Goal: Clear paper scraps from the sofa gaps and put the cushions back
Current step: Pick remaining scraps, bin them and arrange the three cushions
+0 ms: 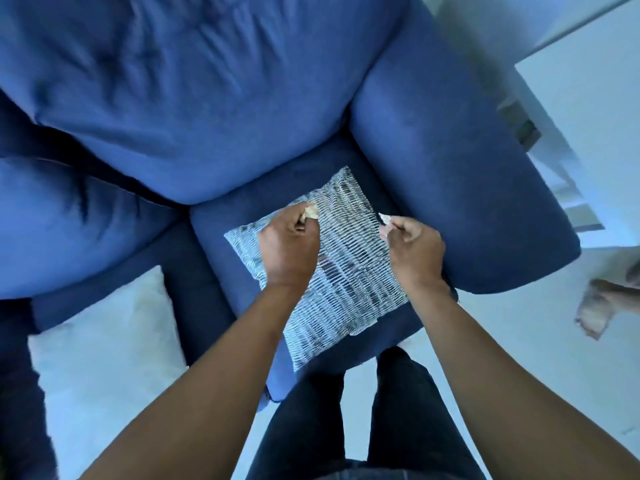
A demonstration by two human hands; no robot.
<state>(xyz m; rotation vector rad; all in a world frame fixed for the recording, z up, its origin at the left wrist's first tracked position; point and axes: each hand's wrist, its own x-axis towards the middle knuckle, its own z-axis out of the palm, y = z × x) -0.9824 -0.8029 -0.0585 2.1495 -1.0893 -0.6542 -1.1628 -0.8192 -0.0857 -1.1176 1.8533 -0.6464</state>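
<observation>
A blue sofa seat (221, 223) carries a grey-and-white patterned throw cushion (349, 258) lying flat. My left hand (289, 245) hovers over the cushion's left part, fingers closed on a small crumpled paper scrap (310, 212). My right hand (414, 252) is over the cushion's right edge beside the armrest (460, 188), pinching another pale paper scrap (384, 218). A big blue back cushion (194, 98) leans behind the seat.
A second blue cushion (69, 223) bulges at the left. A white fluffy pillow (104, 358) lies at the lower left. My dark trouser legs (374, 410) stand against the seat front. A white table (588, 109) stands at the right, and someone's foot (602, 306) rests on the pale floor.
</observation>
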